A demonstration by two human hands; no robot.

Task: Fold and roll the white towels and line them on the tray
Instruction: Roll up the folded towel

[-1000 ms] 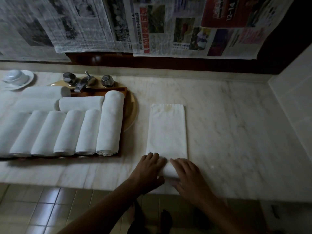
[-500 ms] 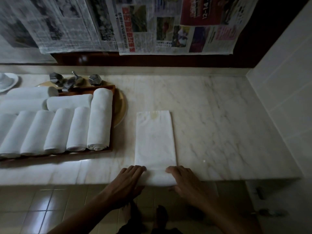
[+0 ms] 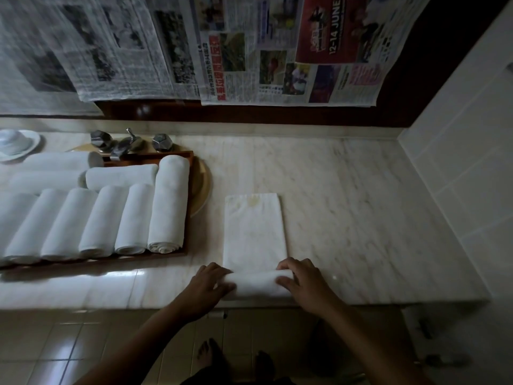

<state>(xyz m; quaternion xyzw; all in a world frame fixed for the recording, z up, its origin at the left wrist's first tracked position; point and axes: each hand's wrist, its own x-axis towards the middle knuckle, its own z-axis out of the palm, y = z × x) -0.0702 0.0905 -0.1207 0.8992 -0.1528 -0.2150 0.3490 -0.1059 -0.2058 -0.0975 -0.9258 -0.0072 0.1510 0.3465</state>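
Folded towel (image 3: 254, 232) on counter (image 3: 347, 218), its near end rolled up between left hand (image 3: 206, 290) and right hand (image 3: 305, 284). Each hand curls over one roll end, seemingly (dim light) to keep it tight and straight. Tray (image 3: 155, 154) with finished rolls (image 3: 133, 218) sits beyond the left hand, apart.

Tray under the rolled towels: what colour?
Reddish-brown, wood-looking tray. It shows best in the head view, at the bare far corner.
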